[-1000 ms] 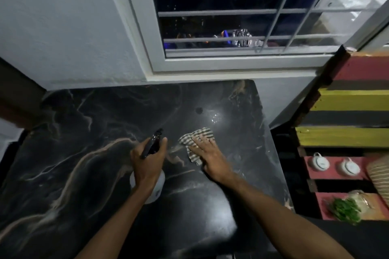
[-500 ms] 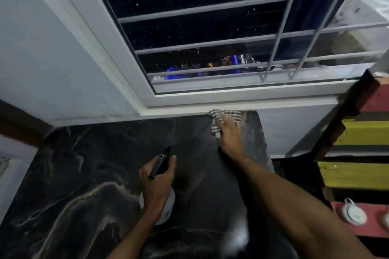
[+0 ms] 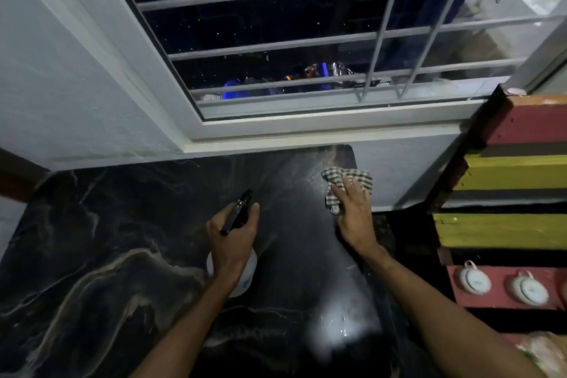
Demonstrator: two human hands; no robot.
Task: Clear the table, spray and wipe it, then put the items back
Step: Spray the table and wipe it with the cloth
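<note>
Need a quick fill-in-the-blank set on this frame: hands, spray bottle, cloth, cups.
1. The left hand holds a spray bottle with a ____ body.
2. The right hand presses the cloth on the table's far ____ corner.
3. The cups sit on a ____ board.

Missing words: white; right; red.

The left hand (image 3: 233, 239), at centre frame, curls round the neck of a white round plastic spray bottle with a black trigger head (image 3: 245, 278), its forearm rising from the bottom edge. The right hand (image 3: 354, 215), right of centre, presses flat on a crumpled checked cloth (image 3: 334, 178), its arm stretched in from the lower right.
</note>
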